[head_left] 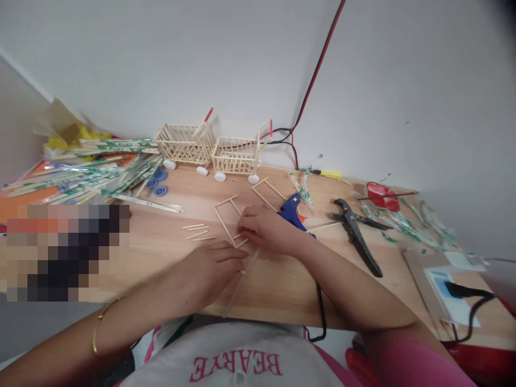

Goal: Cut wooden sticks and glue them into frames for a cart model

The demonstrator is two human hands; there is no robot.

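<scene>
A rectangular frame of thin wooden sticks [224, 224] lies on the table, its right side partly covered by my right hand [264, 228], whose curled fingers pinch it. My left hand [212, 271] rests at the frame's near corner, fingers together and bent; what they hold, if anything, is hidden. A translucent stick [237, 290] runs between the hands toward the table's front edge. Just beyond my right hand lies a blue glue gun [291, 208]. Short cut sticks [197, 232] lie left of the frame, and another partial stick frame [264, 188] sits behind it.
Two small wooden-stick carts [236, 156] with white wheels stand by the wall. Wrapped chopsticks [100, 166] and blue discs [160, 190] are at left. Black pliers [357, 236], torn wrappers [423, 220] and a cardboard piece with a black plug [455, 290] lie at right. A pixelated patch hides the left front.
</scene>
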